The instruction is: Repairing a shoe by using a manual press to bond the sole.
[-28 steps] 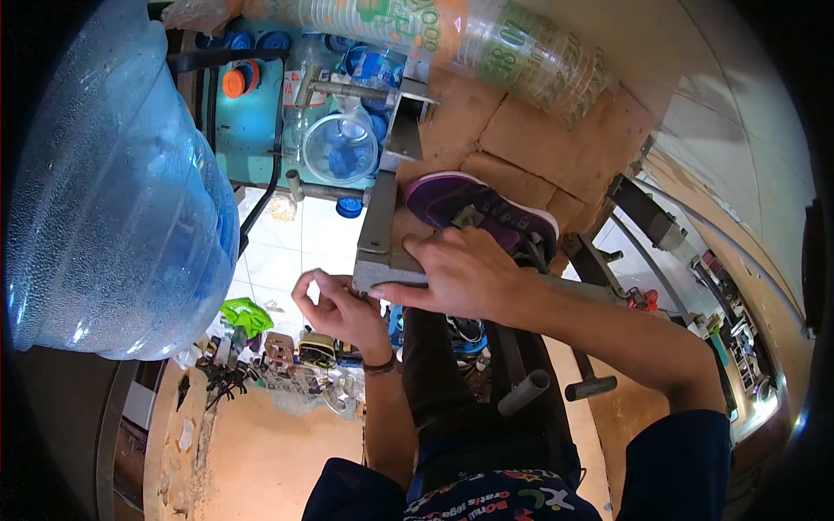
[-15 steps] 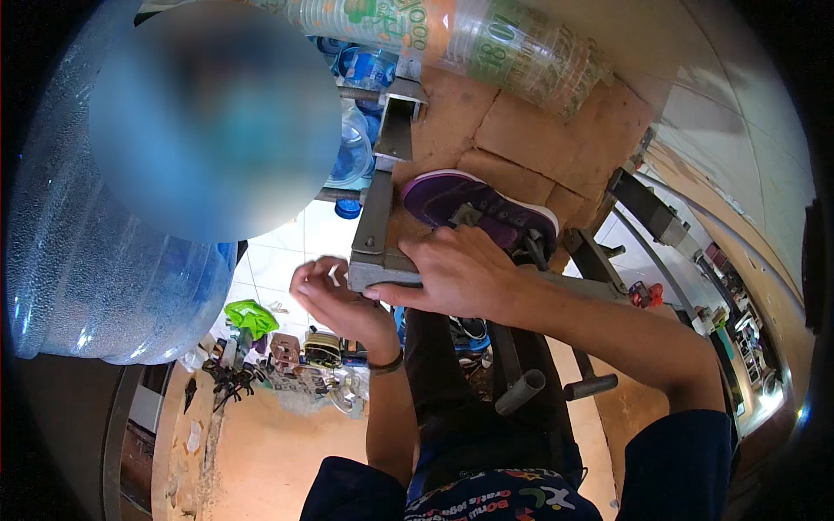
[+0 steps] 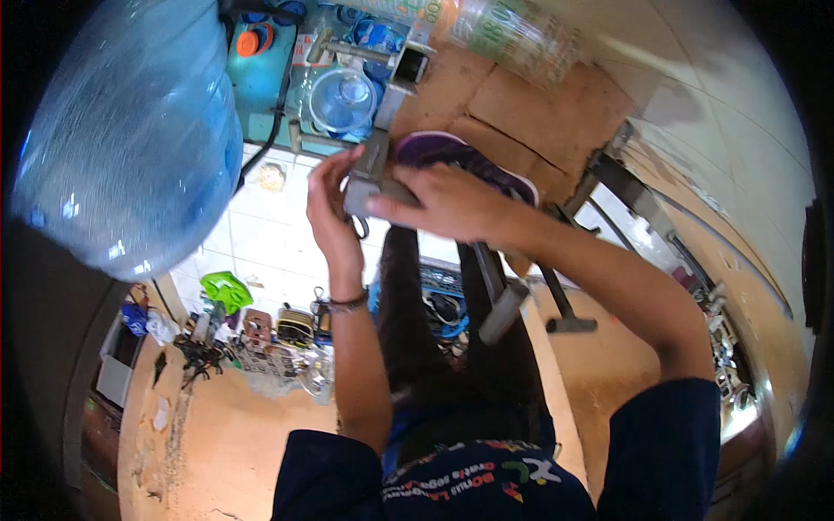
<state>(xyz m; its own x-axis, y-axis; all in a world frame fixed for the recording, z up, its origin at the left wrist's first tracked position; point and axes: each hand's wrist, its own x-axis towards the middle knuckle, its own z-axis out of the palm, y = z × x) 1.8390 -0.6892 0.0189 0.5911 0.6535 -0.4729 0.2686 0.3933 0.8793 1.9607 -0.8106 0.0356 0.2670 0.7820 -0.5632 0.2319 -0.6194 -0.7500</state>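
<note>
Both your hands meet at the near end of one grey metal bar (image 3: 375, 161), and that bar is what everything turns on. Its long axis runs away from you, up and slightly right in the view, from your hands toward the clutter at the far side. Your left hand (image 3: 330, 204) comes up from below on the bar's left flank, fingers curled against its side and lower end. Your right hand (image 3: 443, 201) reaches across from the right and lies over the top of that same end, fingers wrapped onto the metal. So the hands are close together, both closed on the bar, with the right one covering more of it. A purple shoe (image 3: 460, 161) sits just right of the bar, touching your right hand; you cannot tell whether it is mounted on the bar. The big blue water jug (image 3: 122, 130) hangs well off to the left.
</note>
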